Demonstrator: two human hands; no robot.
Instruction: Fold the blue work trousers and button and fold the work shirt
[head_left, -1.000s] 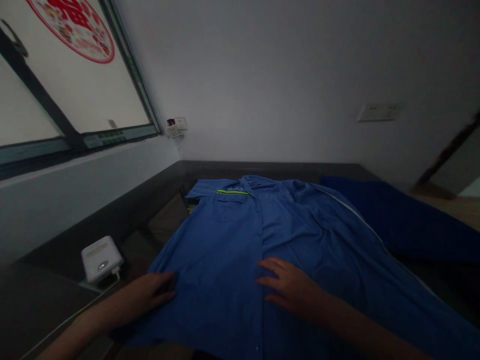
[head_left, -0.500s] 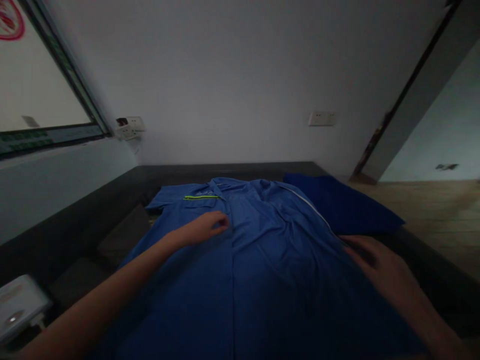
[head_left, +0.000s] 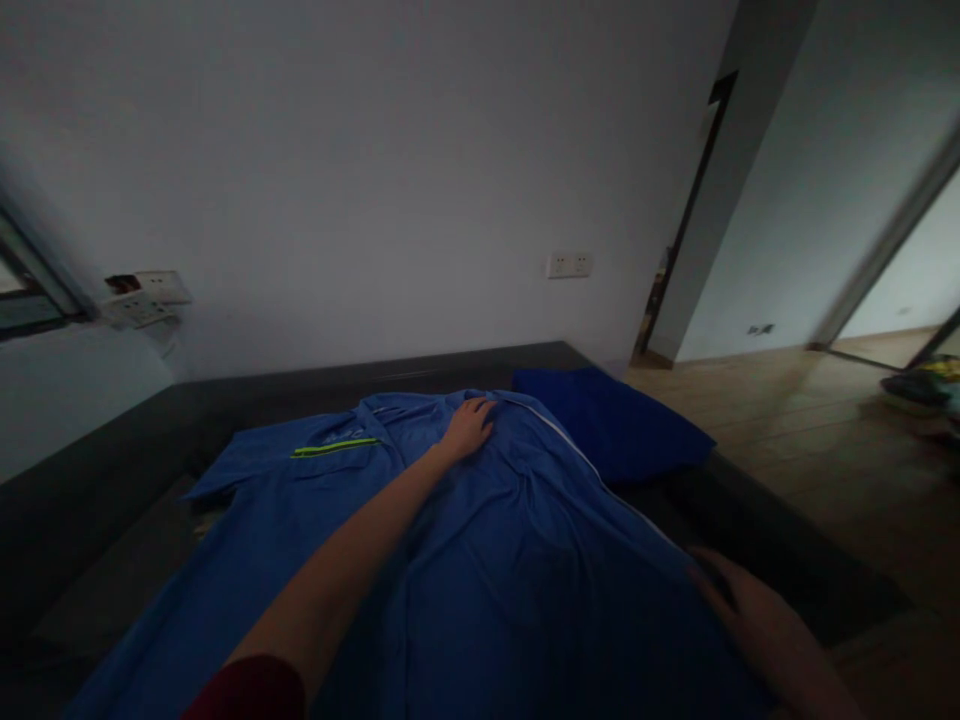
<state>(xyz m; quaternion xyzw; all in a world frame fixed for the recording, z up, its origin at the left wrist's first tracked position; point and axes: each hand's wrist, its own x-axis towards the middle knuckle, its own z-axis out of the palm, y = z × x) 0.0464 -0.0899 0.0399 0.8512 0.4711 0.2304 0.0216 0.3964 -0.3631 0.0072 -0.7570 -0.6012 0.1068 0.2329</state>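
Note:
A blue work shirt (head_left: 480,560) lies spread out, front up, with a yellow-green stripe over its chest pocket and white piping along the right side. My left hand (head_left: 466,428) rests on the cloth below the collar, fingers stretched and a little apart. At the shirt's right edge, low in view, my right hand (head_left: 750,610) pinches the cloth between thumb and fingers, where the piping ends; it is dim and somewhat blurred. Creases fan across the right half of the shirt.
A darker blue folded cloth (head_left: 607,420) lies beyond the shirt's right side on the dark table (head_left: 810,540). Behind stands a pale wall with a socket (head_left: 570,265). A power strip (head_left: 142,305) hangs at the left. Wooden floor (head_left: 787,420) extends to the right.
My view has turned to the right. My left hand has moved across the shirt from its middle to near the collar, its fingers now spread. My right hand has slid down along the edge, nearer me.

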